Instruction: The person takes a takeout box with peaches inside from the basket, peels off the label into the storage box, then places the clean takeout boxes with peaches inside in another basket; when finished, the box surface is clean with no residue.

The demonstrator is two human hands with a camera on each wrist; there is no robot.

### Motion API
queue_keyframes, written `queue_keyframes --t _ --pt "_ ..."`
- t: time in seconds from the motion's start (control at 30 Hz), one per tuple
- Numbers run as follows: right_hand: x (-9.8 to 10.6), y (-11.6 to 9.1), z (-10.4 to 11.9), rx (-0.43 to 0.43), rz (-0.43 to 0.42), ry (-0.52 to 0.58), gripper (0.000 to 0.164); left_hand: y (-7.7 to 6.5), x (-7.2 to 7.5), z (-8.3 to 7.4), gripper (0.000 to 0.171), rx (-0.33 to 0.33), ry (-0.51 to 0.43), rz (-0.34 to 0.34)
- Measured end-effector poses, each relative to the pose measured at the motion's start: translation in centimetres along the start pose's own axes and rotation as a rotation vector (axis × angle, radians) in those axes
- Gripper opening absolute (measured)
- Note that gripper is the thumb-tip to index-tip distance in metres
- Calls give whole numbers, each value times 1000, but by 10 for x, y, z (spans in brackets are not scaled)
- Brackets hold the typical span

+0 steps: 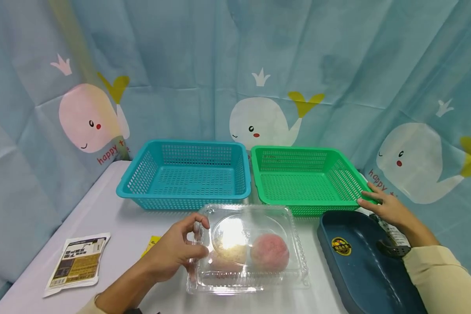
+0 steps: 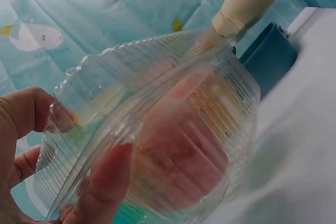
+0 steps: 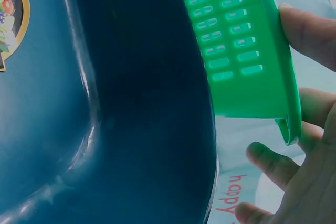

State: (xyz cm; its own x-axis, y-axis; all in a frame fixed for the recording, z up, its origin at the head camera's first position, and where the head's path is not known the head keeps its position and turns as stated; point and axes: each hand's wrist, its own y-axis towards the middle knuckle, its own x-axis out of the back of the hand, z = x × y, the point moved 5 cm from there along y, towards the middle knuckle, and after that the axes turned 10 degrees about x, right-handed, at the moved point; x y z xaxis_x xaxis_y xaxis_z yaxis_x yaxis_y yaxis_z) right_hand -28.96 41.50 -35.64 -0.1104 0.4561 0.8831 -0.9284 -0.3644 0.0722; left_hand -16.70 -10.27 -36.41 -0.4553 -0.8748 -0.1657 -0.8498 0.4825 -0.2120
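My left hand (image 1: 174, 250) grips the left edge of a clear plastic clamshell box (image 1: 245, 279), thumb on the near side and fingers at the far side. Inside sit a pink round pastry (image 1: 270, 253) and a pale yellow one (image 1: 231, 252). The left wrist view shows the box tilted, its ribbed wall (image 2: 231, 93) over the food. My right hand (image 1: 390, 210), fingers spread, touches the rim of the green basket (image 1: 298, 207) at its right front corner. In the right wrist view the thumb (image 3: 310, 35) lies against that rim.
A blue basket (image 1: 184, 203) stands left of the green one. A dark blue tray (image 1: 369, 261) with a round sticker lies under my right arm, a patterned packet (image 1: 392, 231) beside it. At left lie a white-and-brown pouch (image 1: 78, 261) and a partly hidden yellow item (image 1: 152, 242).
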Motion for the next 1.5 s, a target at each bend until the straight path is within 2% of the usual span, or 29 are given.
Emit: queue_keyframes --t 0.13,0.27,0.53,0.7,0.87,1.07,1.3,1.5 --pt "1 1 0 -6 -6 -1 67 -3 -7 -12 49 -3 -10 25" --pt "1 1 1 -9 -8 4 68 1 -14 -30 49 1 5 6" --pt "0 0 3 -15 6 5 68 24 -25 -64 46 -38 36 -74" --pt "-2 0 4 -23 12 9 69 42 -30 -81 45 -32 67 -116" --pt "-2 0 2 -34 8 3 70 70 -39 -95 42 -18 83 -142" --pt "0 -1 0 -59 3 11 74 113 -52 -108 43 -44 17 -87" --pt "-1 0 0 -34 16 -3 80 154 -62 -108 41 -47 -3 -36" --pt "0 1 -2 -13 -3 12 71 184 -72 -102 39 -56 -24 -31"
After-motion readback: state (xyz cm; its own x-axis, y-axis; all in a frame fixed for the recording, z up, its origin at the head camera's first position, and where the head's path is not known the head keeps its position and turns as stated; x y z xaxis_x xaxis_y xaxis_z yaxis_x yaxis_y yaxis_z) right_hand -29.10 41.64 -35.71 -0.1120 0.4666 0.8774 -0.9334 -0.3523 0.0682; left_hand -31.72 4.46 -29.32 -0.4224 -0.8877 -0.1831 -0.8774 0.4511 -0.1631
